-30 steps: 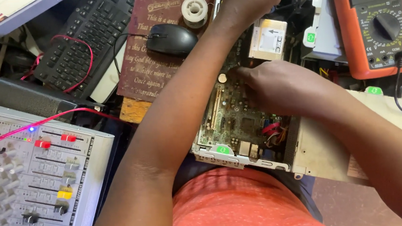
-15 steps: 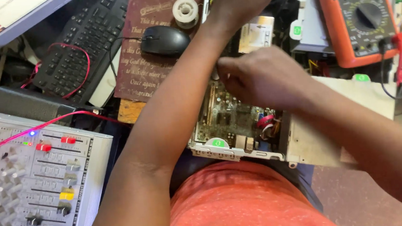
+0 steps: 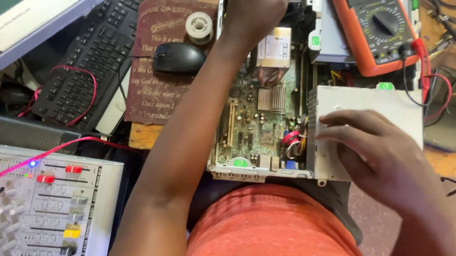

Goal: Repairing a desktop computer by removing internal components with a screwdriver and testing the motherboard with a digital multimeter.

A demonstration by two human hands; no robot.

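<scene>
The opened computer case (image 3: pixel 269 115) is lying in front of the person, its green circuit board (image 3: pixel 249 126) showing. The right hand (image 3: pixel 377 156) is resting flat, fingers spread and gripping nothing, on the grey metal box (image 3: pixel 363 104) at the case's right side. The left hand (image 3: pixel 255 7) is gripping the case's far edge. An orange meter (image 3: pixel 374 24) is sitting beyond the box, a black mouse (image 3: pixel 179 58) left of the case.

Opened computer case (image 3: pixel 270 120), green motherboard (image 3: pixel 249 126) exposed; grey metal drive cage (image 3: pixel 364 109) flat at right
</scene>
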